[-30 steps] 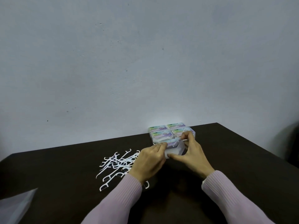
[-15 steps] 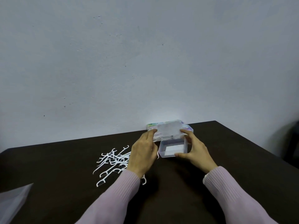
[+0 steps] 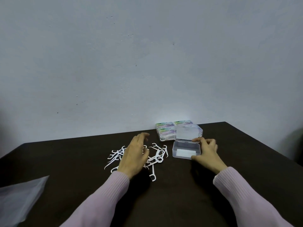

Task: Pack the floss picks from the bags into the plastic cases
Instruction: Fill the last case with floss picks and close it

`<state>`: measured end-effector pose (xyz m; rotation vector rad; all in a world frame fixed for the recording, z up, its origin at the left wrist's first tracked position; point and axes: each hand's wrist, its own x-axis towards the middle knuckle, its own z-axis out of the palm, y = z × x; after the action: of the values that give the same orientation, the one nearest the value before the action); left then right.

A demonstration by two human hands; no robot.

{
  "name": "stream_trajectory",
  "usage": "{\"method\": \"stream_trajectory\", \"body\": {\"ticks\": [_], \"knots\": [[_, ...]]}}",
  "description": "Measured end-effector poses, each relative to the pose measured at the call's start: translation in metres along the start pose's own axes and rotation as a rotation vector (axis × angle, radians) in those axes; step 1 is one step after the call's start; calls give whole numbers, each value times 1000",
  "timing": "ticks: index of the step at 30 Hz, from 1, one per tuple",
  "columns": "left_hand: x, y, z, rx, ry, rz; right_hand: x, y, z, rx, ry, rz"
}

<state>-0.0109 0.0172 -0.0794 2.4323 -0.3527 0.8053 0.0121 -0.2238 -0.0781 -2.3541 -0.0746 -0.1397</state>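
A clear plastic case [image 3: 186,150] stands open on the dark table [image 3: 164,202], its lid [image 3: 186,133] tilted up at the back. My right hand [image 3: 207,152] holds the case's right side between thumb and curled fingers. A loose pile of white floss picks [image 3: 157,155] lies left of the case. My left hand [image 3: 135,155] hovers over the pile with fingers loosely spread, hiding part of it; whether it touches the picks I cannot tell. Several closed, labelled cases [image 3: 165,132] sit behind the open one against the wall.
A crumpled clear plastic bag [image 3: 18,199] lies at the table's near left edge. The table's right edge slopes away at the right, with a dark shape [image 3: 297,145] beyond it. The pale wall rises directly behind the table.
My left hand has let go of the case's lid and moved left over the floss pick pile. The lid now stands fully open. My right hand stays at the case's right side.
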Motion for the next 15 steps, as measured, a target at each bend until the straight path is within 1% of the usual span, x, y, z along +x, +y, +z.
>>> {"method": "stream_trajectory", "body": {"ticks": [3, 6, 10, 13, 15], "knots": [[-8, -10, -8, -9, -5, -16, -8, -11, 9, -42, 108, -85], [-18, -16, -15, -69, -22, -97, -16, -22, 20, -7, 119, -238], [-32, -30, -22, -50, -34, -230, -23, -39, 44, 48, 2, -378], [-37, -39, -23, -38, -53, -454, -23, -49, 64, -8, -111, -459], [-37, -43, -23, -59, -105, -572, -23, -56, 76, -17, -155, -471]]}}
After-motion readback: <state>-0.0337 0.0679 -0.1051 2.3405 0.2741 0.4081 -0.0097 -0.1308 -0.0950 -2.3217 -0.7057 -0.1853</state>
